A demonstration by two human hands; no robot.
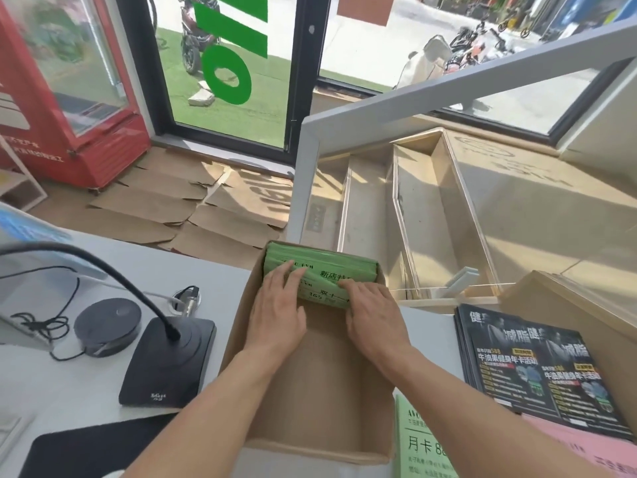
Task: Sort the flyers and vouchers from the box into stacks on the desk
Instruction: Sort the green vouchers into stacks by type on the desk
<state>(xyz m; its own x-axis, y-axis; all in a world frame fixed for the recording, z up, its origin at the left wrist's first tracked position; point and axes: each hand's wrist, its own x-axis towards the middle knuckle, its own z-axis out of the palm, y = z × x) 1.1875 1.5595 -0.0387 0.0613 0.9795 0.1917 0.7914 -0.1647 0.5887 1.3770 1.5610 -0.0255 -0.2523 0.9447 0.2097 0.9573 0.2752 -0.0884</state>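
Note:
An open cardboard box (320, 384) stands on the white desk in front of me. At its far end lies a stack of green flyers (327, 270) with black print. Both hands reach into the box. My left hand (277, 312) lies on the left part of the green stack with fingers spread over the top sheets. My right hand (374, 313) holds the near right edge of the stack, its fingers curled under the top sheets. On the desk to the right lies a stack of black flyers (531, 370), a light green flyer (418, 443) and a pink sheet (586, 453).
A gooseneck microphone on a black base (169, 367), a round grey speaker (107, 326) and cables sit on the desk (69, 391) at left. A black mat (86, 450) lies near the front edge. A clear acrylic tray (424, 215) and a brown box (558, 298) stand at right.

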